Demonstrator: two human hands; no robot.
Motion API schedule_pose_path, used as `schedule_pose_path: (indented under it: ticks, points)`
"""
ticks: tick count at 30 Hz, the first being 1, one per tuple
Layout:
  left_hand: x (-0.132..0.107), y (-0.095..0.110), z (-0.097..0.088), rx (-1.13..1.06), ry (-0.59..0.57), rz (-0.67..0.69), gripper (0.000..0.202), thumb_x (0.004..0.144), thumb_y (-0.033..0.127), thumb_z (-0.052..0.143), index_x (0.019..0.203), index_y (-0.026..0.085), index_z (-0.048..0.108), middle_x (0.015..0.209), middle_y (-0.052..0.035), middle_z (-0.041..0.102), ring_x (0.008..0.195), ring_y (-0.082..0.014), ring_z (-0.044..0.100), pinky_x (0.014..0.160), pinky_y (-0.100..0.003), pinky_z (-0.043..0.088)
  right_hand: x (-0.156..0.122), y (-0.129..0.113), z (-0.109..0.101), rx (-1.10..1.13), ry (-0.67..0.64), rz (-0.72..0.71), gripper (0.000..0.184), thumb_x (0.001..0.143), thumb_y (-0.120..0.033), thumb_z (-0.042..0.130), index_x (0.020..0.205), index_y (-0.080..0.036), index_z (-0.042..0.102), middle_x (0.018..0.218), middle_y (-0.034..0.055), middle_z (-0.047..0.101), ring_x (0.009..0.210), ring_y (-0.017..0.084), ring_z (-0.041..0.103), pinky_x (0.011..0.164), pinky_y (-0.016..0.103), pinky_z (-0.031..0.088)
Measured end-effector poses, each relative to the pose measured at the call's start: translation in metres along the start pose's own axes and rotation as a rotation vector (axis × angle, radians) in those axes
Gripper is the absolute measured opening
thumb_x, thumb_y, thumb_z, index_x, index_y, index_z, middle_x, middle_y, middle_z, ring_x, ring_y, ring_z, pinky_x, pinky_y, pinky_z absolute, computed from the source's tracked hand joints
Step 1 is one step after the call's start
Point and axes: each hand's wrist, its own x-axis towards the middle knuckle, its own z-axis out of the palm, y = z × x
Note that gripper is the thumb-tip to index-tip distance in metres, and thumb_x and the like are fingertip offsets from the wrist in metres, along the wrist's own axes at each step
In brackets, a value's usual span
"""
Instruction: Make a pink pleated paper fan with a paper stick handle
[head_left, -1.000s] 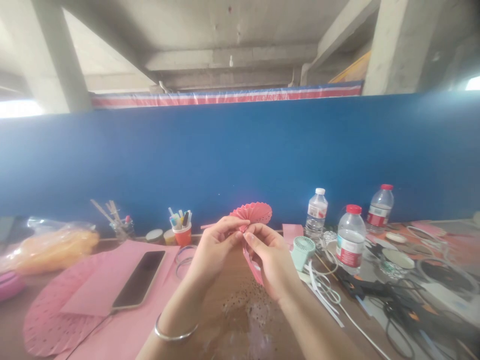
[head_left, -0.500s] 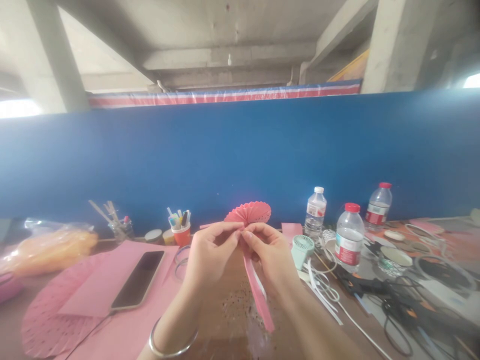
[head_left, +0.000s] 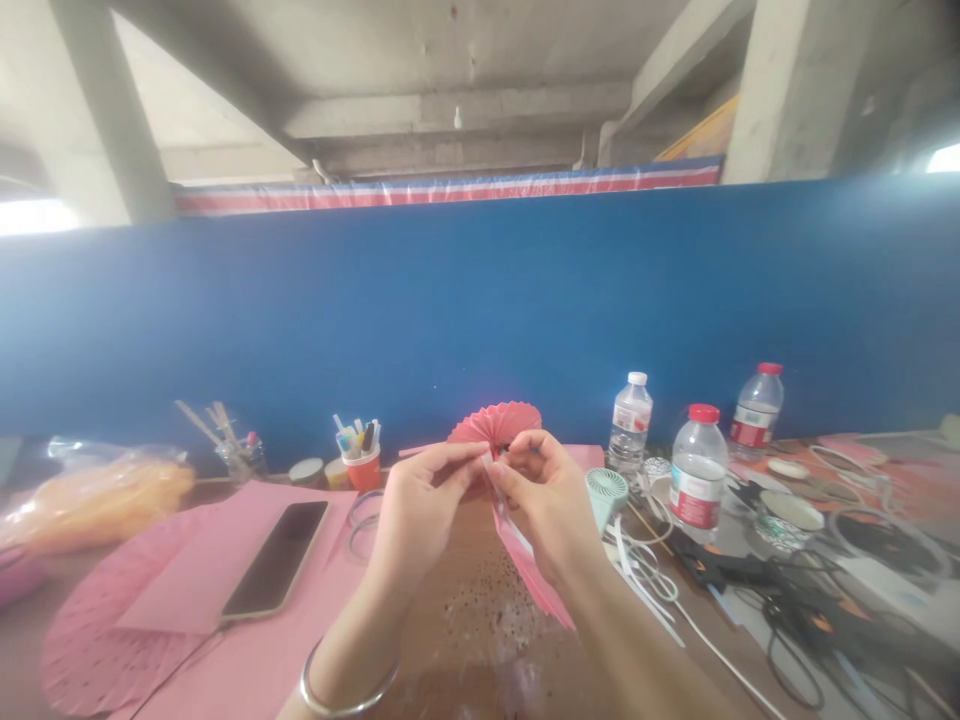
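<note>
My left hand [head_left: 420, 505] and my right hand [head_left: 544, 495] meet above the wooden table [head_left: 457, 620], fingertips pinched together on a pleated pink paper fan [head_left: 496, 422]. The fan's rounded top spreads out above my fingers. A folded pink strip of it [head_left: 529, 570] hangs down under my right hand. A silver bangle [head_left: 341, 690] sits on my left wrist.
A phone [head_left: 276, 558] lies on pink paper sheets [head_left: 187, 590] at the left. An orange cup of pens [head_left: 363, 460] and a jar of sticks [head_left: 238, 450] stand by the blue partition. A mint mini fan [head_left: 606, 494], three water bottles [head_left: 696, 462] and tangled cables [head_left: 810, 590] fill the right.
My hands stay together on the fan. My right hand has turned and lifted a little, and the hanging pink strip has shifted beneath it.
</note>
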Motion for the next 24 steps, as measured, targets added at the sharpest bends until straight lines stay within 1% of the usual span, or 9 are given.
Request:
schedule_pose_path:
  ticks: [3, 9, 14, 24]
  points:
    - [0.0001, 0.0003, 0.0010, -0.010, -0.007, -0.006, 0.013, 0.070, 0.020, 0.065, 0.082, 0.018, 0.069, 0.083, -0.0026, 0.070, 0.075, -0.0162, 0.066, 0.071, -0.024, 0.056, -0.0002, -0.0001, -0.0008, -0.005, -0.009, -0.016, 0.027, 0.065, -0.022, 0.072, 0.075, -0.020, 0.047, 0.061, -0.0062, 0.053, 0.050, 0.005, 0.045, 0.045, 0.018, 0.033]
    - [0.0006, -0.0014, 0.0023, -0.021, -0.020, -0.015, 0.013, 0.071, 0.021, 0.065, 0.083, 0.018, 0.069, 0.085, -0.0030, 0.070, 0.076, -0.0163, 0.066, 0.072, -0.024, 0.056, 0.0005, 0.0012, -0.0012, -0.003, -0.016, -0.025, 0.026, 0.066, -0.021, 0.071, 0.072, -0.018, 0.047, 0.064, -0.0058, 0.051, 0.055, 0.005, 0.045, 0.049, 0.018, 0.035]
    - [0.0002, -0.0026, 0.0033, -0.010, -0.020, -0.017, 0.014, 0.071, 0.022, 0.065, 0.084, 0.018, 0.069, 0.087, -0.0039, 0.070, 0.077, -0.0170, 0.066, 0.073, -0.026, 0.056, 0.0003, 0.0017, -0.0006, 0.022, -0.012, -0.015, 0.024, 0.067, -0.018, 0.070, 0.072, -0.019, 0.046, 0.062, -0.0061, 0.049, 0.051, 0.005, 0.042, 0.046, 0.018, 0.032]
    - [-0.0006, -0.0008, 0.0037, 0.048, -0.018, -0.002, 0.014, 0.071, 0.023, 0.065, 0.084, 0.018, 0.069, 0.085, -0.0028, 0.070, 0.079, -0.0161, 0.066, 0.074, -0.023, 0.055, -0.0006, 0.0015, 0.0014, 0.024, 0.006, 0.007, 0.024, 0.068, -0.017, 0.068, 0.070, -0.019, 0.044, 0.059, -0.0064, 0.048, 0.048, 0.005, 0.042, 0.043, 0.018, 0.030]
